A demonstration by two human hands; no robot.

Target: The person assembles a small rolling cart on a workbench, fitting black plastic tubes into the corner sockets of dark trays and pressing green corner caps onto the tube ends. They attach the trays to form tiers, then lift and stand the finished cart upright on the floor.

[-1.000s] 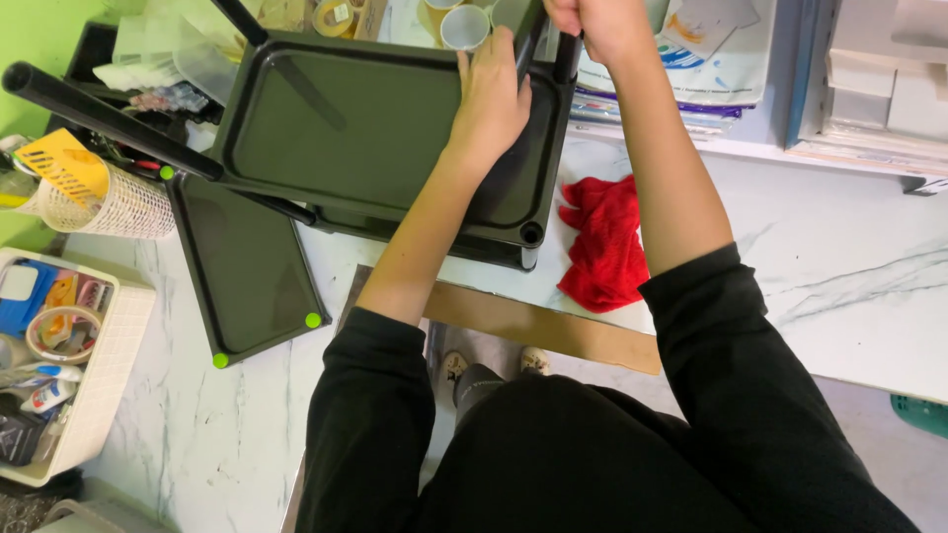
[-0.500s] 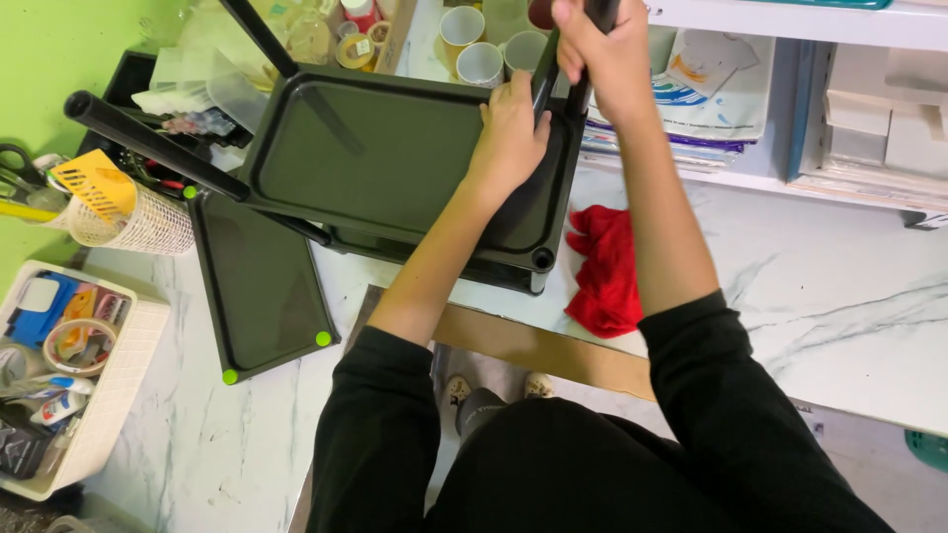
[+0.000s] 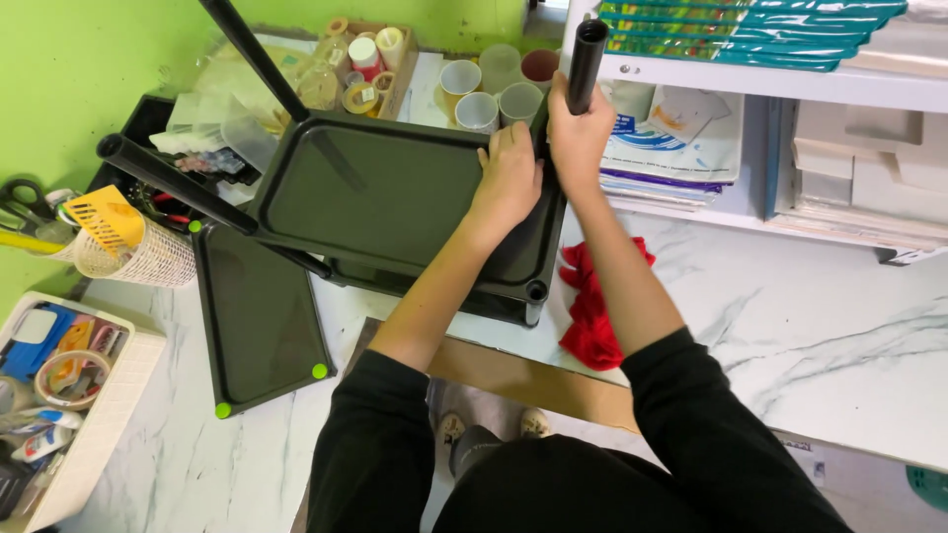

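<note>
A black plastic shelf tray [image 3: 375,202] lies on the white marble counter [image 3: 790,326] with black tubes standing out of its corners. My left hand [image 3: 509,178] presses flat on the tray's far right corner. My right hand [image 3: 578,133] grips an upright black tube [image 3: 585,59] at that same corner. Two more black tubes [image 3: 173,183] stick out of the tray's left side. A second black tray [image 3: 259,326] with green corner dots lies flat at the left. A red cloth [image 3: 592,306] lies beside my right forearm.
Plastic cups [image 3: 479,104] and tape rolls [image 3: 360,94] stand behind the tray. A white basket [image 3: 128,252] with a yellow item and a white bin [image 3: 79,434] of supplies sit at the left. A white shelf [image 3: 790,84] with books and papers stands at the right.
The view has tilted so the tray and hands sit lower in the frame. My right hand still grips the tube, and its open top end is now in view.
</note>
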